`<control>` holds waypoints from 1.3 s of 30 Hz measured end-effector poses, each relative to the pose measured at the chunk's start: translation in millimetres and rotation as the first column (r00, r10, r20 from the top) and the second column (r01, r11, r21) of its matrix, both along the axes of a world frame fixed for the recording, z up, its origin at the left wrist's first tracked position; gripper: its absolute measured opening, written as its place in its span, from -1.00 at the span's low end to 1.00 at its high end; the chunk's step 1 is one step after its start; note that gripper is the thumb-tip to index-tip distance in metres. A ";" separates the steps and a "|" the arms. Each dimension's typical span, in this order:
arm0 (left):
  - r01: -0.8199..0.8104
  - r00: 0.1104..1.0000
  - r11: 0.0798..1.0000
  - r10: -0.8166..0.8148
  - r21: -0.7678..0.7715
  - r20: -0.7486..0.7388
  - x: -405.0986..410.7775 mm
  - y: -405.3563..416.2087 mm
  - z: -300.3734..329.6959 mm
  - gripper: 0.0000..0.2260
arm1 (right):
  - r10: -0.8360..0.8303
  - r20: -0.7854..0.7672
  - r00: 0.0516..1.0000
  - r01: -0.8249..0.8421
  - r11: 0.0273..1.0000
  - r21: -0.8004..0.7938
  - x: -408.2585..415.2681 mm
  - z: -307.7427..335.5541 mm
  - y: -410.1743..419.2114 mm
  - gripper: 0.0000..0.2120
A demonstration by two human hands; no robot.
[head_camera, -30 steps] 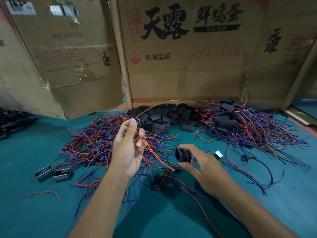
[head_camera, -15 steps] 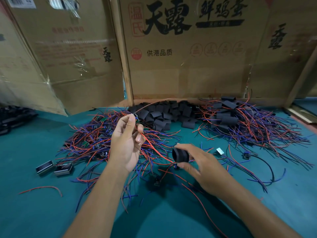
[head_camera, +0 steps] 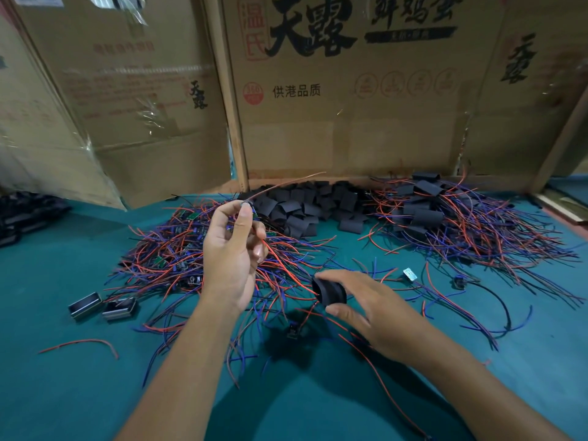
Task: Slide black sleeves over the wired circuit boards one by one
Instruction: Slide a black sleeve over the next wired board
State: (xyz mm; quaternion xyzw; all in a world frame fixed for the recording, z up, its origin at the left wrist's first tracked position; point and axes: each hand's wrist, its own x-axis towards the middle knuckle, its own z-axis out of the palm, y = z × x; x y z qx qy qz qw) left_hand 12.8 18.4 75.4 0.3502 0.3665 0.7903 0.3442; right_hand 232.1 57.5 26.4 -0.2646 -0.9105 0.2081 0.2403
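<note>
My left hand [head_camera: 232,249] is raised above the table and pinches a small wired circuit board [head_camera: 247,204] between thumb and forefinger; its red wire [head_camera: 286,268] runs down to the right. My right hand [head_camera: 366,310] holds a black sleeve [head_camera: 329,291] between thumb and fingers, mouth facing left toward the red wire's end. Bare wired boards lie in a tangled pile [head_camera: 178,253] at left. Loose black sleeves form a heap [head_camera: 305,208] at the back centre. A pile of sleeved boards [head_camera: 445,218] lies at right.
Cardboard boxes [head_camera: 350,90] wall off the back of the green table [head_camera: 63,393]. Two small metal parts [head_camera: 101,308] lie at left, a loose red wire [head_camera: 79,343] near them. A black cable [head_camera: 496,300] curls at right. Dark items [head_camera: 22,214] sit at far left.
The left hand has lifted the board slightly and turned. The right hand has kept the sleeve close to the red wire's lower end, shifting a little.
</note>
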 end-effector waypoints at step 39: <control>0.257 0.792 0.821 -0.481 -0.510 -0.376 29.8 -6.3 -15.7 -0.80 | -0.383 -0.113 0.917 0.399 0.885 0.239 4.9 15.9 -3.7 -0.68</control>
